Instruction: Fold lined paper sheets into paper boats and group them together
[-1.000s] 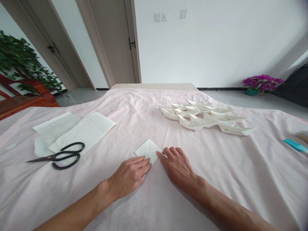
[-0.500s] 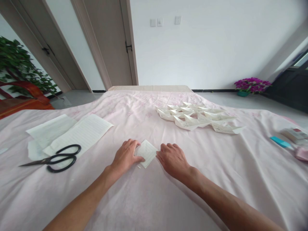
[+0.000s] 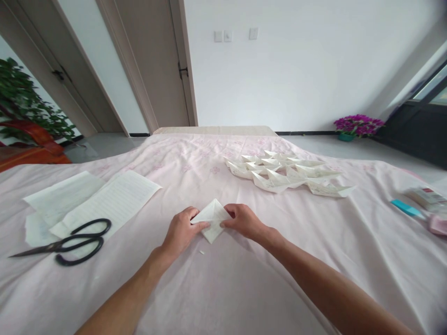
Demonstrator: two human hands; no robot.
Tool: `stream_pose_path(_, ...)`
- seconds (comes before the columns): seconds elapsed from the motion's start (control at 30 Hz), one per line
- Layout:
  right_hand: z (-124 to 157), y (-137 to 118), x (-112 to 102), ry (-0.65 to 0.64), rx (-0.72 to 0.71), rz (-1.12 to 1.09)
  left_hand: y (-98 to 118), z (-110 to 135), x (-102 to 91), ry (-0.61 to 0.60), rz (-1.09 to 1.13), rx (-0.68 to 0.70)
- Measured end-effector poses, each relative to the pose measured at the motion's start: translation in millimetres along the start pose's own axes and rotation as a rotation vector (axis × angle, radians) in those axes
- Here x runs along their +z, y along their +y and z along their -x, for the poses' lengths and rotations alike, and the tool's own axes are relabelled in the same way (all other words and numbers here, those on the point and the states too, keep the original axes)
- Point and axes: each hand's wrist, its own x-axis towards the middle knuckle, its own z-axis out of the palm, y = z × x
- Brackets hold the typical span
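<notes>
A small folded square of white lined paper [image 3: 212, 218] sits tilted like a diamond on the pink sheet, lifted a little at its upper part. My left hand [image 3: 182, 231] pinches its left corner, thumb on top. Its right corner is gripped by my right hand [image 3: 243, 220], fingers curled. Both hands meet over the paper near the middle of the surface.
Black scissors [image 3: 66, 243] lie on lined paper sheets [image 3: 104, 202] at the left. Several folded paper boats [image 3: 284, 174] are grouped further back on the right. A teal object [image 3: 405, 207] and small boxes [image 3: 428, 197] rest at the right edge. The pink cloth [image 3: 223, 288] covers the surface.
Both hands went from lying flat beside the folded paper to pinching its left and right corners and raising it slightly. The view shifted a little rightward.
</notes>
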Motion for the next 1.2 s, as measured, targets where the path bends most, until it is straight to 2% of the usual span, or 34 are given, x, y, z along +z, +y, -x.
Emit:
stream_pose_path(0.07, -2.9, -3.8, -1.4, 0.154, -0.124, 0.034, 1.3, -1.9, -3.7, 0.193, -0.059, 0.18)
stream_pose_path(0.13, -3.8, -5.4, -2.7, 0.331, -0.297, 0.197, 2.5, -5.2, -8.1, 0.309, -0.167, 0.362)
stream_pose_path(0.2, -4.1, -3.2, -2.6, 0.38, -0.422, 0.412, 2.8, -9.4, -9.9, 0.327, -0.307, 0.473)
stream_pose_path(0.27, -5.2, 1.9, -0.4, 0.334, -0.461, 0.588, 2.1, -12.9, -7.0, 0.265, -0.452, 0.503)
stream_pose_path(0.43, -7.9, 10.0, 7.2, 0.169, -0.477, 0.727, -0.6, -11.5, 8.3, 0.055, -0.623, 0.482)
stream_pose_path(0.67, 1.8, 9.6, 4.9, 0.08, -0.406, 0.648, 5.6, 6.8, 3.4, -0.067, -0.544, 0.428)
stream_pose_path(0.83, 4.0, 7.8, -0.2, 0.049, -0.331, 0.513, 0.0, 6.8, 5.1, -0.03, -0.397, 0.42)
stream_pose_path(1.0, -3.5, 6.1, -0.3, 0.104, -0.203, 0.383, -7.8, -0.7, 9.1, 0.033, -0.218, 0.244)
stream_pose_path(1.2, -13.0, 3.8, 7.3, 0.15, -0.078, 0.446, -6.2, -5.8, 8.8, 0.063, -0.203, 0.119)
